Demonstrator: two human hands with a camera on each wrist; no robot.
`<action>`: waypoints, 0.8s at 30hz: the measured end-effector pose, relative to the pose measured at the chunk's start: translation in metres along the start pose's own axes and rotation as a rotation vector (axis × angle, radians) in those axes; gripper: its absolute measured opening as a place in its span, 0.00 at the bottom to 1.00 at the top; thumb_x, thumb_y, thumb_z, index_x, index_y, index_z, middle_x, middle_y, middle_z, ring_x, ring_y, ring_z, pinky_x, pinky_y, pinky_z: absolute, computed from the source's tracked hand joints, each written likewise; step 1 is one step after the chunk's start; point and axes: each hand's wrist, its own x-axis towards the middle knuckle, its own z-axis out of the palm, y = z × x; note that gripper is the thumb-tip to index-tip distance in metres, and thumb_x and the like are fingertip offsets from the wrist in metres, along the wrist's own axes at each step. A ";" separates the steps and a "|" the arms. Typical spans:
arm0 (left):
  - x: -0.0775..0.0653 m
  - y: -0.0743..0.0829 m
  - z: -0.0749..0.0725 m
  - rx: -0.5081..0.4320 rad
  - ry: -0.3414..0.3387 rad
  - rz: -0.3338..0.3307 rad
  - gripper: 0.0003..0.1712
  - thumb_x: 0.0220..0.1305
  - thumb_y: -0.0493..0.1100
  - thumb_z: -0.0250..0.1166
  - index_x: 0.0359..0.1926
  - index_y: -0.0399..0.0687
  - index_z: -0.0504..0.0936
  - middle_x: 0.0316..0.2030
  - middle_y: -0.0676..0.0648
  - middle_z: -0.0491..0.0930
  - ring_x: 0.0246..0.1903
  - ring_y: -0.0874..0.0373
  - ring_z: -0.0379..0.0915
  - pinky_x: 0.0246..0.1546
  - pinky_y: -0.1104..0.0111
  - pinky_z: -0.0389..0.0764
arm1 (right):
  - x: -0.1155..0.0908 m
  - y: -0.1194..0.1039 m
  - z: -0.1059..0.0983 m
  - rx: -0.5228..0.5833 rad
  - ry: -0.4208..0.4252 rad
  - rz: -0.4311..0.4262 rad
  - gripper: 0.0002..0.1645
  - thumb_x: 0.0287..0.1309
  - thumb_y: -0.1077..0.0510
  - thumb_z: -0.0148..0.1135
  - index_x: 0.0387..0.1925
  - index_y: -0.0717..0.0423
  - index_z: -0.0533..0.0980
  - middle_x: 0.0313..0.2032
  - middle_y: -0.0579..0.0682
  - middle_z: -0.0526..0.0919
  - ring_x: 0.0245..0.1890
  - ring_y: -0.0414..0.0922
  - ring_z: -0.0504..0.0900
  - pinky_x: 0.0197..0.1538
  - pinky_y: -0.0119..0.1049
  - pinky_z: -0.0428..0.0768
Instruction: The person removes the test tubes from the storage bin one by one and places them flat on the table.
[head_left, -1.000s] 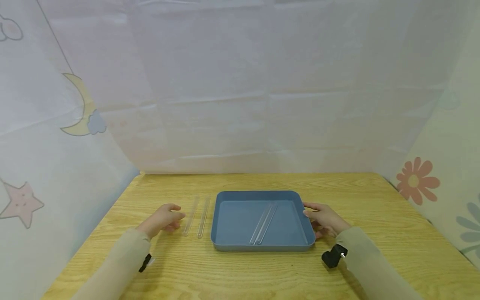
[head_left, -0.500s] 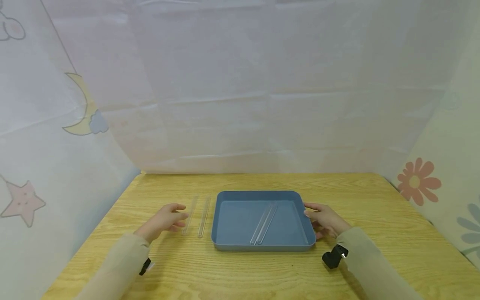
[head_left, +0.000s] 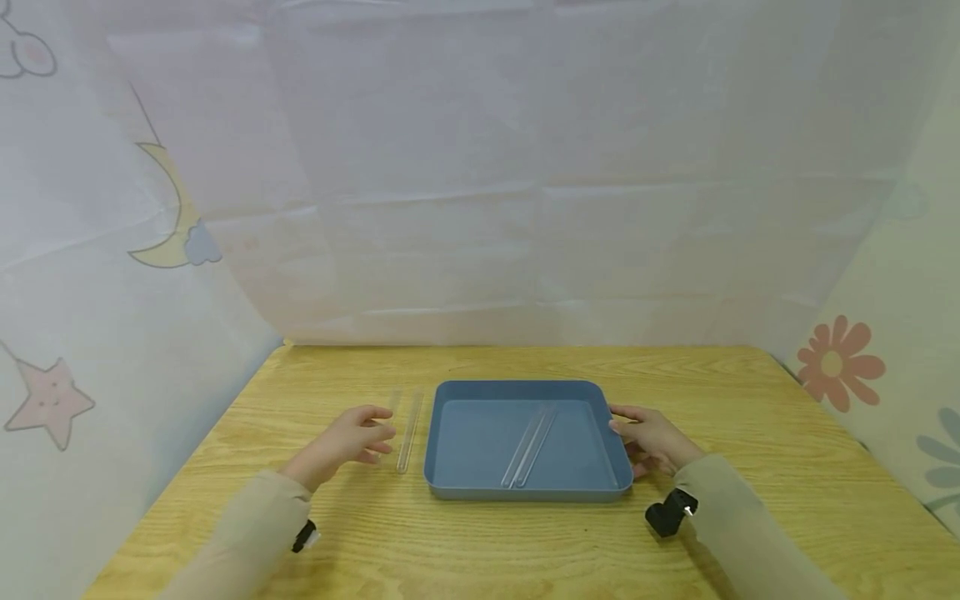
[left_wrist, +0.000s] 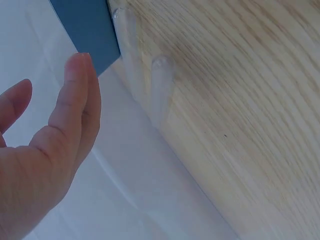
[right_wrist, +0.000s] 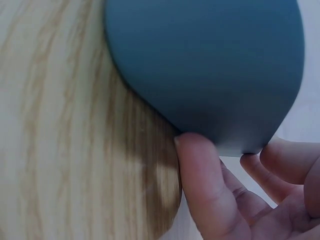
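Observation:
My left hand [head_left: 352,437] hovers over the left of two clear test tubes lying side by side on the table, its fingers apart and holding nothing. That left test tube [left_wrist: 162,90] is partly hidden behind the hand in the head view. Between it and the tray lies the other test tube [head_left: 409,433]. My right hand [head_left: 656,442] holds the right side of a shallow blue tray [head_left: 465,442], thumb at the rim and other fingers lower against the wall. Two more clear test tubes [head_left: 529,450] rest slanted inside the tray, close together.
The wooden table [head_left: 487,550] runs under everything. Behind it hangs a pale sheet [head_left: 480,208], with decorated sheets at the left and right. A small black device [head_left: 670,512] is worn at the right wrist.
My left hand has moved a little to the right, now covering more of the left test tube. The right hand stays at the tray, which has not visibly moved.

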 end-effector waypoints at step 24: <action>-0.002 0.018 0.015 -0.101 -0.077 0.010 0.29 0.71 0.37 0.55 0.66 0.23 0.60 0.55 0.27 0.72 0.47 0.41 0.78 0.44 0.57 0.82 | 0.000 0.000 -0.001 -0.006 -0.006 -0.004 0.34 0.74 0.56 0.49 0.73 0.65 0.52 0.42 0.58 0.82 0.33 0.49 0.83 0.29 0.46 0.83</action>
